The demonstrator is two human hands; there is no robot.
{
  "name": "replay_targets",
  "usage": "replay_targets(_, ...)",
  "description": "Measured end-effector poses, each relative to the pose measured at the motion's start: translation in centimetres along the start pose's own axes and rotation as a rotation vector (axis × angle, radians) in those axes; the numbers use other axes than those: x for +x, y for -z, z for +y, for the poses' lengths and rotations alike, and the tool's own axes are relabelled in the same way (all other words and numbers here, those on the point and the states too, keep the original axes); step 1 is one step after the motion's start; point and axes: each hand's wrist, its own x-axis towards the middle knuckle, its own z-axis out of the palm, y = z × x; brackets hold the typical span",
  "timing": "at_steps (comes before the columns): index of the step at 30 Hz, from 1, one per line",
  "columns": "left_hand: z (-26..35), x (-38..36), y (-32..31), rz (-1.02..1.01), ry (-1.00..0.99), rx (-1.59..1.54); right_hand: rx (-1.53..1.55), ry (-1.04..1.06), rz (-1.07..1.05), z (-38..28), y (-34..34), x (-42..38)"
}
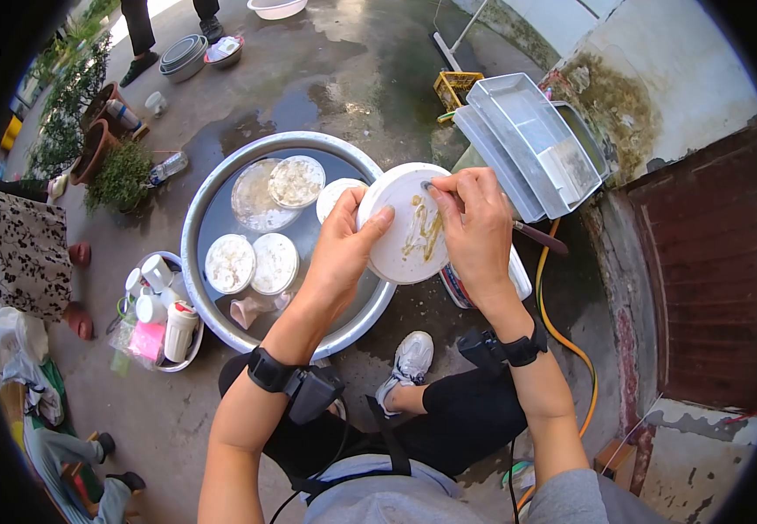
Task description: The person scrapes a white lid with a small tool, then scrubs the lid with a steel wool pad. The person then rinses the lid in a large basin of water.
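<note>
My left hand [352, 229] grips the rim of a round white lid [392, 236], with the thumb lying on its face. Yellowish-brown smears mark the lid's middle and right side. My right hand [476, 223] is closed in a pinch on what looks like a knife [543, 238]. Its dark handle sticks out behind the hand, and a small grey tip shows at the lid's upper face; the fingers hide its middle. Below and left stands a large metal basin [193, 262] of water, where several round whitish lids [296, 182] lie, some caked with residue. A pinkish piece [252, 310] rests near its lower edge.
Left of the basin, a bowl [188, 360] holds mugs and a cup. Clear plastic bins [527, 140] lean by the wall at right, near a yellow hose [575, 349]. A white-rimmed container [518, 278] sits under my right hand. Potted plants [90, 153] and other people's legs appear left.
</note>
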Motion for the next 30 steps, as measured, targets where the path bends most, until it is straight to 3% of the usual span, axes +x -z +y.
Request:
replay_targets(8, -1.1, 0.1, -0.2, -0.011, -0.08, 0.025, 0.062, -0.039, -0.019, -0.5, -0.6, -0.3)
replay_targets(14, -0.4, -0.3, -0.6, -0.081, 0.063, -0.057, 0.113, -0.043, -0.037, -0.5, -0.4, 0.1)
replay_targets(30, -0.4, -0.3, -0.8, -0.078, -0.002, -0.109, 0.122, -0.008, -0.072, -1.3, -0.3, -0.3)
